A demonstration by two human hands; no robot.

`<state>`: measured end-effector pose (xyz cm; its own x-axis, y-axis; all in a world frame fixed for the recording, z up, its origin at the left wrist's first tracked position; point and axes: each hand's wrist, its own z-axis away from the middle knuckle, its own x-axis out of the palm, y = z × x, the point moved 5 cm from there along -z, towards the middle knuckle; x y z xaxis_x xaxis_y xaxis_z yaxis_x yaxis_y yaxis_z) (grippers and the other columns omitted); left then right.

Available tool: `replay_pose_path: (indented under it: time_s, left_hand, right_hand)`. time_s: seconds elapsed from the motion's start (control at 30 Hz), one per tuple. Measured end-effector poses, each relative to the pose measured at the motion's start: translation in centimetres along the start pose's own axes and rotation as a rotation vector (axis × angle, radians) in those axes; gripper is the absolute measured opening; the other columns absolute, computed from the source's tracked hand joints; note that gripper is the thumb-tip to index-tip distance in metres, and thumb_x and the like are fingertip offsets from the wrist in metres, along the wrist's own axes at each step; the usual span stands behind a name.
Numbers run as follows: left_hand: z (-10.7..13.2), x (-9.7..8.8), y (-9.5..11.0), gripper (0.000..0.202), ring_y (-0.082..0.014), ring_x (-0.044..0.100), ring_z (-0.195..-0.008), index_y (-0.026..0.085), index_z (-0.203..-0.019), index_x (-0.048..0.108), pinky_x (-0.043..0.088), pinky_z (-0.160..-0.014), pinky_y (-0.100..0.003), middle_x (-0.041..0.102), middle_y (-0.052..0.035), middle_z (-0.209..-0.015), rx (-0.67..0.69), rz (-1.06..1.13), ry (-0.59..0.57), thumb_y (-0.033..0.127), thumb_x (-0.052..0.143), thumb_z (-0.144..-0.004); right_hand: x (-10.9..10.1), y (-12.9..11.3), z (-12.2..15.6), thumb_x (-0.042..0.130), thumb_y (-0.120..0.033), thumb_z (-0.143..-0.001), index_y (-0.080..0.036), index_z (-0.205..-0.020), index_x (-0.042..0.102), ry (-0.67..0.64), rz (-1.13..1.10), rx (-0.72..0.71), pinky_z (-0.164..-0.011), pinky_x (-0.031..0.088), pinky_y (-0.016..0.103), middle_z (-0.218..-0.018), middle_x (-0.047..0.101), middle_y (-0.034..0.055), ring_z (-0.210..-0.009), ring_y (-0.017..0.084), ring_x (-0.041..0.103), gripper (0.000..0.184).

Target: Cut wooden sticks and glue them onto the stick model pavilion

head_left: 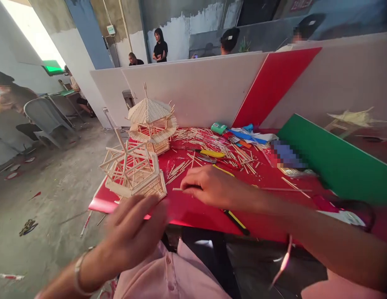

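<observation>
My right hand [208, 186] rests on the red table [193, 207], fingers curled and pinched on a thin wooden stick [177, 189] that lies by its fingertips. My left hand [134, 230] hovers just below the table's near left corner, fingers together and slightly bent, holding nothing; its fingertips reach the base of an unfinished stick-built model [134, 172]. A finished stick pagoda with a roof [152, 124] stands behind that model. Loose sticks [196, 143] are strewn over the table's middle.
A yellow-handled cutter [212, 153] and other tools lie among the sticks, another yellow tool [237, 222] at the near edge. A green board [333, 162] leans at right, white and red panels [212, 87] behind. People sit and stand in the background at left.
</observation>
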<state>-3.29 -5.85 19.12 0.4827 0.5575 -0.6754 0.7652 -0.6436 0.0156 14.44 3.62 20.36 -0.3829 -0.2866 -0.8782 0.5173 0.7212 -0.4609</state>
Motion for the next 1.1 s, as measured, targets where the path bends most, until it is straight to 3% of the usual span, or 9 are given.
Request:
replay_pose_path:
  time_s: [0.07, 0.17, 0.43, 0.57, 0.67, 0.77, 0.87, 0.97, 1.1]
  left_hand:
    - [-0.7, 3.3, 2.9, 0.017, -0.0211, 0.064, -0.086, 0.016, -0.106, 0.066, 0.053, -0.070, -0.032, 0.069, -0.0098, -0.098, 0.012, 0.048, -0.129, 0.019, 0.059, -0.091]
    - [-1.4, 8.1, 4.7, 0.021, -0.0172, 0.059, -0.060, 0.015, -0.086, 0.066, 0.044, -0.054, -0.028, 0.064, -0.0042, -0.067, -0.032, 0.174, -0.276, 0.020, 0.048, -0.096]
    - [-0.6, 15.3, 4.7, 0.025, -0.0144, 0.059, -0.056, 0.015, -0.080, 0.069, 0.037, -0.052, -0.024, 0.067, -0.0060, -0.067, -0.120, 0.468, -0.335, 0.017, 0.047, -0.092]
    - [0.3, 17.3, 2.2, 0.032, -0.0121, 0.055, -0.052, 0.016, -0.067, 0.066, 0.039, -0.053, -0.022, 0.062, -0.0027, -0.056, -0.545, 0.705, -0.191, 0.029, 0.051, -0.091]
    - [1.4, 18.5, 0.6, 0.036, -0.0104, 0.050, -0.044, 0.015, -0.065, 0.065, 0.038, -0.047, -0.021, 0.056, 0.0008, -0.049, -0.907, 0.921, -0.063, 0.043, 0.057, -0.086]
    - [1.7, 19.1, -0.2, 0.039, -0.0087, 0.047, -0.040, 0.015, -0.062, 0.064, 0.038, -0.044, -0.020, 0.053, 0.0023, -0.047, -1.086, 1.050, 0.016, 0.049, 0.063, -0.081]
    - [1.8, 19.7, -0.6, 0.039, -0.0080, 0.047, -0.039, 0.015, -0.062, 0.065, 0.039, -0.043, -0.020, 0.054, 0.0022, -0.048, -1.148, 1.082, 0.036, 0.050, 0.067, -0.078]
    - [2.3, 20.5, -0.7, 0.034, -0.0087, 0.048, -0.040, 0.015, -0.072, 0.069, 0.040, -0.041, -0.021, 0.058, 0.0014, -0.052, -1.210, 1.098, 0.068, 0.049, 0.069, -0.076]
    - [2.7, 21.7, -0.3, 0.035, -0.0079, 0.048, -0.040, 0.014, -0.073, 0.069, 0.040, -0.040, -0.020, 0.058, 0.0016, -0.052, -1.240, 1.167, 0.037, 0.049, 0.069, -0.077]
  right_hand:
    - [1.6, -0.6, 2.2, 0.053, -0.007, -0.086, -0.016, -0.085, 0.072, -0.043, 0.103, 0.015, -0.066, 0.042, 0.024, -0.082, 0.069, 0.0043, -0.075, 0.014, 0.063, 0.021]
    - [3.2, 0.0, 5.3, 0.052, -0.006, -0.086, -0.017, -0.085, 0.070, -0.061, 0.244, 0.096, -0.060, 0.037, 0.024, -0.083, 0.068, 0.0048, -0.072, 0.015, 0.063, 0.021]
    - [4.2, 4.7, 7.5, 0.052, -0.007, -0.087, -0.018, -0.091, 0.072, -0.039, 0.253, 0.195, -0.065, 0.041, 0.025, -0.089, 0.071, 0.0061, -0.080, 0.017, 0.067, 0.023]
    - [2.2, 10.0, 5.9, 0.054, -0.025, -0.092, -0.023, -0.096, 0.073, 0.055, 0.084, 0.164, -0.079, 0.047, 0.026, -0.096, 0.074, 0.0035, -0.089, 0.017, 0.067, 0.020]
    - [-0.2, 16.4, 4.5, 0.054, -0.026, -0.090, -0.024, -0.099, 0.073, 0.096, 0.193, 0.439, -0.081, 0.047, 0.029, -0.101, 0.075, 0.0048, -0.091, 0.020, 0.067, 0.022]
    - [-1.4, 20.0, 3.6, 0.054, -0.026, -0.089, -0.021, -0.092, 0.074, 0.050, 0.277, 0.604, -0.080, 0.047, 0.031, -0.094, 0.075, 0.0080, -0.089, 0.022, 0.067, 0.021]
    - [-0.2, 19.2, 4.6, 0.060, -0.036, -0.087, -0.022, -0.082, 0.074, -0.048, 0.252, 0.593, -0.075, 0.047, 0.030, -0.082, 0.074, 0.0064, -0.080, 0.021, 0.068, 0.021]
    - [3.4, 15.8, 8.1, 0.063, -0.048, -0.084, -0.022, -0.092, 0.073, -0.168, 0.265, 0.538, -0.077, 0.049, 0.036, -0.090, 0.073, 0.0097, -0.087, 0.027, 0.068, 0.029]
    - [7.7, 13.0, 13.8, 0.082, -0.050, -0.063, -0.014, -0.129, 0.059, -0.090, 0.417, 0.646, -0.095, 0.045, 0.051, -0.129, 0.059, 0.0229, -0.118, 0.042, 0.055, 0.079]
